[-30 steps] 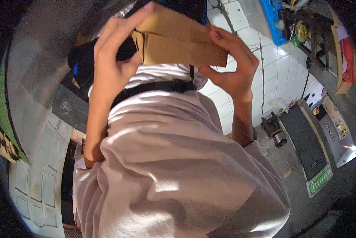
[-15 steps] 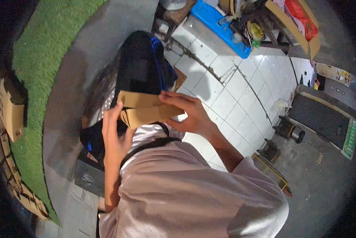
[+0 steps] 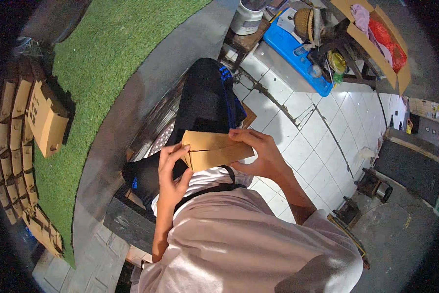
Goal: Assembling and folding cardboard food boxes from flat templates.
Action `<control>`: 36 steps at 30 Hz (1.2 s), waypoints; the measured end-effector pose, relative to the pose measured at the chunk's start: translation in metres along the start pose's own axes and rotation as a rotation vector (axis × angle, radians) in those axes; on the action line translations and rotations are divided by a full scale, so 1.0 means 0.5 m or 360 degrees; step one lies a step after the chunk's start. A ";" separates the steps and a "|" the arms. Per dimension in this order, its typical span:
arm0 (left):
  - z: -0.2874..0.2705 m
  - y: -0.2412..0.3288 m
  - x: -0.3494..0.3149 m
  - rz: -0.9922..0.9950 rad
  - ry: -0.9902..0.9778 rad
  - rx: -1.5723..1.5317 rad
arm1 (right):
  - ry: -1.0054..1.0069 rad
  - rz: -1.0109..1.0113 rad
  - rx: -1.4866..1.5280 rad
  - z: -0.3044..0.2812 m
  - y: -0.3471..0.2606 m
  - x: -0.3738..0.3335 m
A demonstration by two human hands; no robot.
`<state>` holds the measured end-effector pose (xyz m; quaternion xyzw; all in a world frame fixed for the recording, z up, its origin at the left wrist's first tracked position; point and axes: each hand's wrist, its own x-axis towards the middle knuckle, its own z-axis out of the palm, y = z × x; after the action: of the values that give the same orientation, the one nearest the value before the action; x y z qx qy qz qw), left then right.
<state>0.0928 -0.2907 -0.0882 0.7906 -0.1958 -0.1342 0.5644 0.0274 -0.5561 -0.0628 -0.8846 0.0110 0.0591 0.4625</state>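
Floor (image 3: pixel 327 129), white tile, right of the black trousers (image 3: pixel 200 93). Green artificial turf (image 3: pixel 117 53) curves down the left side, stacked cardboard boxes (image 3: pixel 15 141) along its outer edge. Blue plastic tray (image 3: pixel 284 44) upper right. Small tan carton (image 3: pixel 212 158) held up in front of the waist, between both hands: right hand (image 3: pixel 266 154) pinches right end, left hand (image 3: pixel 170 177) grips left end, fingertips and thumb at the corners.

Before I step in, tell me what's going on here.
A person holds a brown cardboard box in front of their body. The right hand grips it; the left hand is at its left end. A thin dark gap shows between its panels. More brown boxes sit in rows along the green turf.
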 end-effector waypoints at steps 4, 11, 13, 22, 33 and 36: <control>0.001 -0.023 -0.013 -0.0080 -0.0056 -0.0238 | 0.0032 -0.0098 -0.0040 0.004 0.000 -0.004; 0.003 -0.032 -0.020 -0.0027 -0.0182 -0.0552 | -0.0218 -0.0073 -0.0313 -0.019 -0.064 -0.005; 0.011 -0.020 -0.020 -0.0089 -0.0185 -0.0500 | -0.0200 -0.0044 -0.0290 -0.021 -0.059 -0.012; 0.009 0.000 0.013 0.0202 -0.0203 0.0082 | -0.0055 0.0001 -0.0175 -0.001 -0.037 -0.042; -0.020 0.061 0.085 0.0311 -0.0587 0.0300 | -0.0247 0.0379 -0.0067 -0.016 -0.059 -0.029; -0.020 0.061 0.086 0.0359 -0.0613 0.0273 | -0.0184 0.0165 -0.0350 -0.012 -0.073 -0.013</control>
<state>0.1305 -0.3110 -0.0558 0.7687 -0.3975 -0.2015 0.4588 0.0241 -0.5404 -0.0288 -0.9233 0.0235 0.1347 0.3589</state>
